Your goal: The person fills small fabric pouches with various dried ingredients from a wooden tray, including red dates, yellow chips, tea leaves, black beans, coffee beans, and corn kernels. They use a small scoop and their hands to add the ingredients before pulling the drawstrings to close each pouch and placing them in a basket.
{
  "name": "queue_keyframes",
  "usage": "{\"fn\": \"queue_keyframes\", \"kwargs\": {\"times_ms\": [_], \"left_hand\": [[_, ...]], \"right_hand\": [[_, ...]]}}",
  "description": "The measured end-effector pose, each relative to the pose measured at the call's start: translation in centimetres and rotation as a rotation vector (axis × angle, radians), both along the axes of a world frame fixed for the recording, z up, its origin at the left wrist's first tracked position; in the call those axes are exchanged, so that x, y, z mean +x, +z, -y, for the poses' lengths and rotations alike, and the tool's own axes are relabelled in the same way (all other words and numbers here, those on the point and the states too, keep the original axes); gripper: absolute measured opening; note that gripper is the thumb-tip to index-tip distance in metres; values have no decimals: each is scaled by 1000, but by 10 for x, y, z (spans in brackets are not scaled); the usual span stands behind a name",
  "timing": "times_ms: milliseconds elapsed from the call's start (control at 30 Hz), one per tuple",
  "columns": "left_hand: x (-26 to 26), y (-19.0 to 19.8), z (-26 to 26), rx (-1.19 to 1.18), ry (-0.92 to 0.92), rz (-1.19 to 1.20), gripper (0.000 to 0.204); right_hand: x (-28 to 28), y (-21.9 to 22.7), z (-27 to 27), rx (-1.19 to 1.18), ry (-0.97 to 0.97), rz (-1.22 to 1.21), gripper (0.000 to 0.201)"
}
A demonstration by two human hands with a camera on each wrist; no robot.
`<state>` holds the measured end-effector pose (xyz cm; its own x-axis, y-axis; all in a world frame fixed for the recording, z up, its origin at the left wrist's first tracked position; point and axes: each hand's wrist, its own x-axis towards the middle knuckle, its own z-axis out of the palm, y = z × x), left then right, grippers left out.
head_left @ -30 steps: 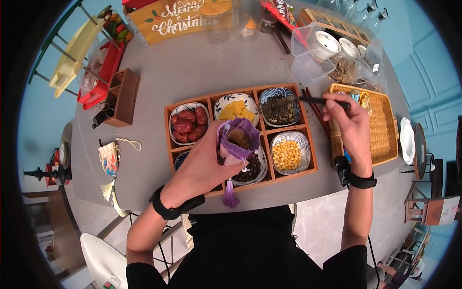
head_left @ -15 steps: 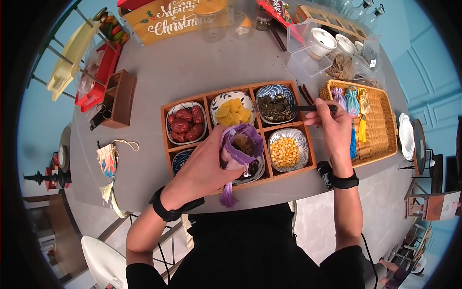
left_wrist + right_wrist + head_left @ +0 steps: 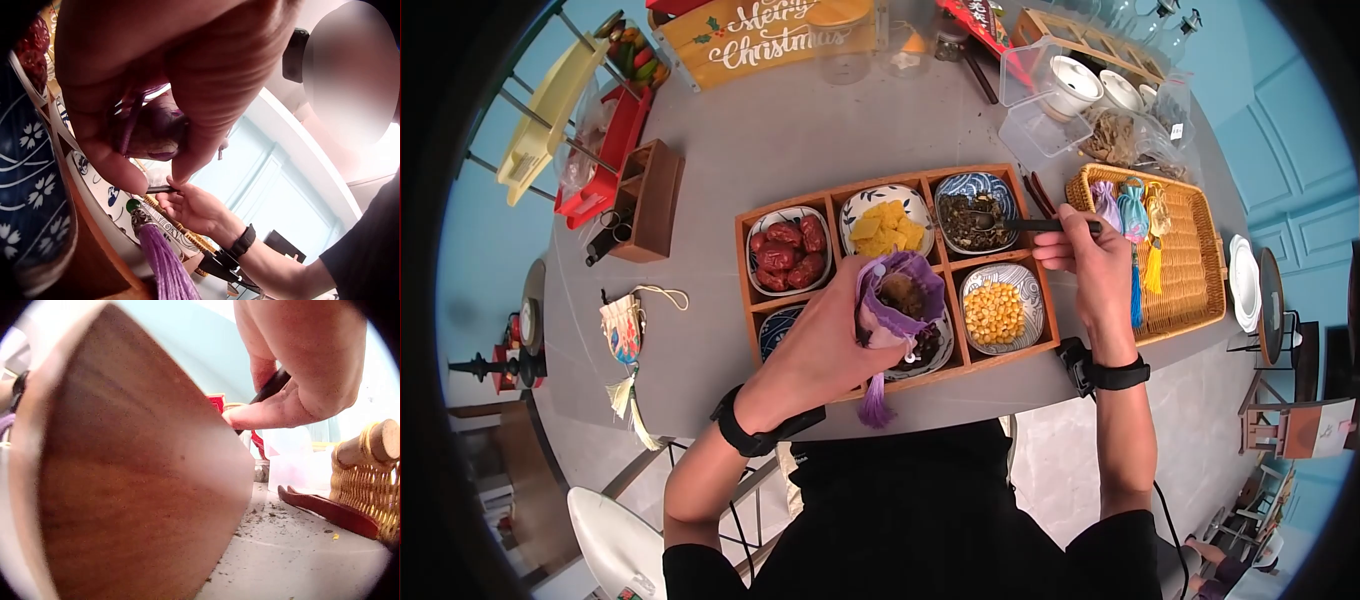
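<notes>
My left hand (image 3: pixel 815 325) grips a small purple drawstring pouch (image 3: pixel 932 298) over the front of the divided wooden box (image 3: pixel 948 270). The pouch's mouth stands open, brownish dried material shows inside, and a purple tassel (image 3: pixel 877 402) hangs below. My right hand (image 3: pixel 1097 268) pinches the handle of a dark spoon (image 3: pixel 1045 226) at the box's right edge. The spoon's tip rests among dark dried leaves (image 3: pixel 968 232) in the blue patterned dish at the back right. In the left wrist view, the left fingers (image 3: pixel 119 165) curl round the pouch.
Other dishes hold red dates (image 3: pixel 785 255), yellow pieces (image 3: pixel 888 230), corn kernels (image 3: pixel 992 312) and dark beans partly hidden by the pouch. A wicker tray (image 3: pixel 1185 275) with several tasselled pouches stands right. Another pouch (image 3: pixel 622 328) lies left. Dark wooden tongs (image 3: pixel 337 512) lie beside the box.
My right hand has moved left and slightly down, bringing the spoon's tip from the dish's right side into the dried leaves. The left hand keeps its hold on the pouch.
</notes>
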<state>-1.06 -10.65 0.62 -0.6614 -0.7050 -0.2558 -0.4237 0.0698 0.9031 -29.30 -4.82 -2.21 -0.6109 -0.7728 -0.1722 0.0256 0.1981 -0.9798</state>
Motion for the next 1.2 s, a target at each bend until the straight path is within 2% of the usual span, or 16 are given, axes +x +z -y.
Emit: {"fn": "queue_keyframes", "kwargs": {"times_ms": [100, 367, 533, 700, 833, 967, 1033, 1100, 1200], "left_hand": [[0, 2, -1, -44, 8, 9, 67], [0, 8, 0, -26, 18, 22, 67], [-3, 0, 2, -66, -4, 11, 68], [-7, -6, 7, -85, -18, 28, 68], [-6, -1, 6, -78, -29, 59, 67], [-7, 1, 5, -63, -37, 27, 66], [-6, -1, 6, -71, -44, 38, 66], [-5, 0, 7, -79, -47, 45, 66], [-4, 3, 6, -72, -40, 82, 66]], "right_hand": [[-3, -1, 0, 3, 33, 4, 28], [-12, -4, -10, -57, -33, 96, 25], [-16, 16, -21, -133, -79, 93, 26], [-8, 50, -35, -204, -19, 37, 26], [19, 76, -41, -218, 67, 1, 24], [47, 88, -45, -150, 360, -32, 16], [54, 93, -49, -142, 526, -126, 20], [42, 89, -48, -217, 739, -354, 25], [36, 90, -53, -268, 639, -173, 24]]}}
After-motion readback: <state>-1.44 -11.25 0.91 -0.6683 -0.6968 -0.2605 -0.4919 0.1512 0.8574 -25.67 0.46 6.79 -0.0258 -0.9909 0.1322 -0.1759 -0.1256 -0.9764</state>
